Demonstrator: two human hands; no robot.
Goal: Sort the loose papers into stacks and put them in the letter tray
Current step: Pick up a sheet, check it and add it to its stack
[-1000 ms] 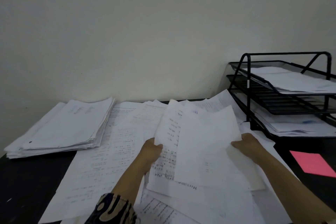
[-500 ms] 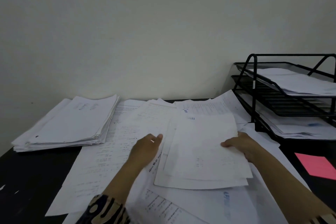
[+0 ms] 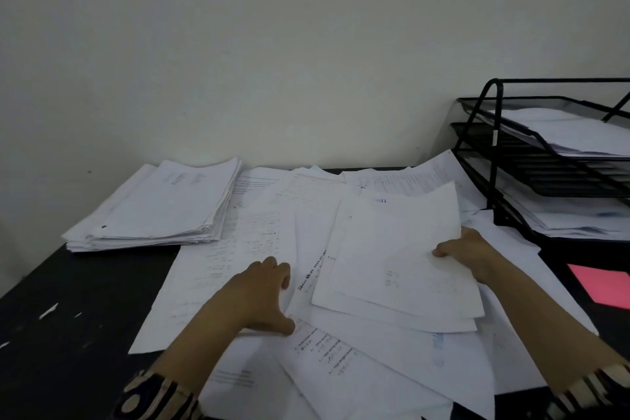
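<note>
Head view: right hand (image 3: 467,254) pinches thin, floppy sheets (image 3: 395,256) at their edge; left hand (image 3: 262,297) presses flat on loose papers (image 3: 238,249).

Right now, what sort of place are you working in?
Probably an office or study desk. A black three-tier wire letter tray stands at the right with papers in its tiers, a neat paper stack lies at the left, and loose printed sheets cover the dark desk against a bare wall.
</note>
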